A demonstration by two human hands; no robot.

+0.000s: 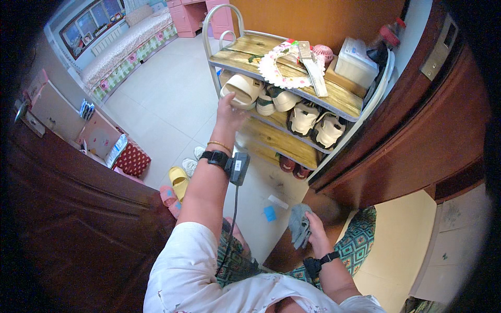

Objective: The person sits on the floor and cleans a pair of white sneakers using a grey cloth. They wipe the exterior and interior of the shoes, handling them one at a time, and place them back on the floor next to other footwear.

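Note:
My left hand (231,113) is at the left end of a wood-topped shoe rack (270,135), its thumb on a cream slide sandal (242,90) on the rack's upper shoe shelf. How firmly the fingers hold the sandal is hard to tell, as they are blurred. Beside the sandal stand a pair of white and dark green shoes (282,98) and a pair of cream sneakers (303,119). Lower right, my right hand (318,229) grips a crumpled grey cloth (300,225), held over the floor by the doorway.
The rack's top carries a lace-edged ring (270,74), a paint-marked flat tool (316,76) and a plastic box (355,62). Dark red shoes (287,163) sit beneath. A blue scrap (270,213) and yellow slippers (179,184) lie on the floor. Brown doors (90,219) flank me.

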